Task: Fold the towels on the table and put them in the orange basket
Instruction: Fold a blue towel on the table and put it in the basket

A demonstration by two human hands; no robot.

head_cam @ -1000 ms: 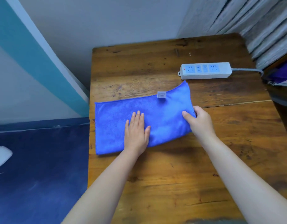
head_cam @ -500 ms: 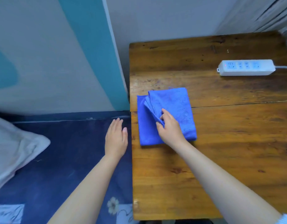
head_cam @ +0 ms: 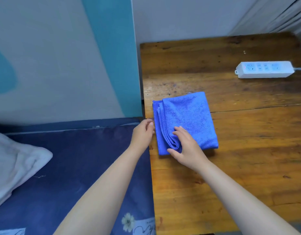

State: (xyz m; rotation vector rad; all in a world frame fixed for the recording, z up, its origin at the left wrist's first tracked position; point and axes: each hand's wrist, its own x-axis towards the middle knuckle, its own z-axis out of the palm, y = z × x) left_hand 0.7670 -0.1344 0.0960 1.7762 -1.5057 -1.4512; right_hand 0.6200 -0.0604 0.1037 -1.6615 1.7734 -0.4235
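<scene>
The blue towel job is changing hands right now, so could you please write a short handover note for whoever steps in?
Left hand: at the table's left edge beside the towel, fingers loosely curled, holding nothing that I can see.
Right hand: resting on the blue towel, fingers at its layered edge.
Towel: folded into a rough square near the left edge of the wooden table; a power strip lies further back.
Done: folding, apparently.
Left: put the towel in the orange basket, which is not in view; no other towels visible on the table.
</scene>
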